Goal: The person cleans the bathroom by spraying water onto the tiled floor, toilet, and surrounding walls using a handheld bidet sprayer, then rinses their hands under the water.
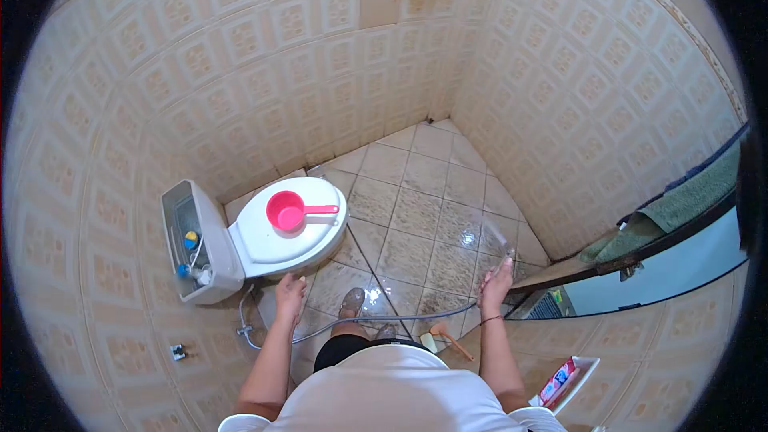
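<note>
My right hand (496,284) is closed around the end of a grey bidet spray hose (384,318), and a faint jet of water leaves its tip towards the floor. The hose crosses in front of my legs from a wall valve (244,329) at lower left. Beside the toilet's front edge hangs my left hand (290,298), fingers loosely bent and apart, with nothing visible in it. On the closed white toilet lid (260,244) rests a pink dipper (286,212), its handle pointing right. Wet patches shine on the tiled floor (410,252).
The lidless toilet cistern (216,272) shows its fittings. A brush with an orange handle (458,344) lies near my feet. Green towels (692,200) hang at right by the doorway. A white wall holder (578,384) carries a pink packet. Tiled walls (344,96) enclose the floor.
</note>
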A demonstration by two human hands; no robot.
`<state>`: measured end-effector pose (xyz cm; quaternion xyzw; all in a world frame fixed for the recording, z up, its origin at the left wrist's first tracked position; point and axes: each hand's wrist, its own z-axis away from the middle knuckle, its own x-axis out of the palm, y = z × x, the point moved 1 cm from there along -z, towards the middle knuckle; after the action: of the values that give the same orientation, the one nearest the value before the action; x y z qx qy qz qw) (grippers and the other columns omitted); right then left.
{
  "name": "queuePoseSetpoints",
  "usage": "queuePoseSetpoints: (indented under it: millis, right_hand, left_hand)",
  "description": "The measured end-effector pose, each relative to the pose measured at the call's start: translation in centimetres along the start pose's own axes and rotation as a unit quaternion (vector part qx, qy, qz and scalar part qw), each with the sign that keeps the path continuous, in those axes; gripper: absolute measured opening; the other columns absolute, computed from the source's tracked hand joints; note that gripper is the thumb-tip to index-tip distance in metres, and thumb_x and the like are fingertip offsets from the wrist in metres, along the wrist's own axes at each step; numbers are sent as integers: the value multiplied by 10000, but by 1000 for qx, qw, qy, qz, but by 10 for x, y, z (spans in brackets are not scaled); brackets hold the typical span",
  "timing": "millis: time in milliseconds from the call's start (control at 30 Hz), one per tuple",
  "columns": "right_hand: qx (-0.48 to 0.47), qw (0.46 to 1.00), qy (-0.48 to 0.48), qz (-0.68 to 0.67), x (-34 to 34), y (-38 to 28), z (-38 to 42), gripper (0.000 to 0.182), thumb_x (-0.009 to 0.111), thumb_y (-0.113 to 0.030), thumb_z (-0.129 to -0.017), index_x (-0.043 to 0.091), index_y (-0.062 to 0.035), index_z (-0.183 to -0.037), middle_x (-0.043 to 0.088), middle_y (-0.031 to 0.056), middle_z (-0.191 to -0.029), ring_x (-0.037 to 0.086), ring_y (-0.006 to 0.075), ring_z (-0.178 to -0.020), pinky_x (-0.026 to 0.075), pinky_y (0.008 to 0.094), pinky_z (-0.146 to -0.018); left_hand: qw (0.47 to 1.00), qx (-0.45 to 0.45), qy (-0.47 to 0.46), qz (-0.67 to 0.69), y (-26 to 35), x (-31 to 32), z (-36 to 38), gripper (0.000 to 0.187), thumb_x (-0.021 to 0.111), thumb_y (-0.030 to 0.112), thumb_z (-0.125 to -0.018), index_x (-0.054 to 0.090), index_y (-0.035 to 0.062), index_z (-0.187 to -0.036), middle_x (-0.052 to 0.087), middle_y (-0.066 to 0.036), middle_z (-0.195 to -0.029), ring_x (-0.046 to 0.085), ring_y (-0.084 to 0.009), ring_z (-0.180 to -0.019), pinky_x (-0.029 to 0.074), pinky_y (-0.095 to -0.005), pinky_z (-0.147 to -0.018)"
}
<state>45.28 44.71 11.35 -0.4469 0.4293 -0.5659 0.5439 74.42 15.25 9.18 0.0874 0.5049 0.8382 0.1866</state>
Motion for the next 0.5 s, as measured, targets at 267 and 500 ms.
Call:
queuePoseSetpoints:
  millis: [267,500]
  right_hand:
    - [28,999,-19,-16,-13,23,-12,481,326,-536,-815,412,-87,-667,341,-17,-432,294,80,-301,238,206,-278]
    - [-15,997,-80,-7,55,-13,-13,448,320,-497,-838,411,-79,-703,354,-19,-463,311,66,-331,248,192,-300]
  left_hand:
    - [995,-48,84,38,-42,-47,22,476,562,88,-752,351,-55,-1154,560,-109,-875,563,-142,-745,439,-216,-584]
    - [997,-20,68,28,-35,-31,-3,363,554,109,-754,443,-24,-1073,575,-67,-804,554,-118,-713,423,-226,-588]
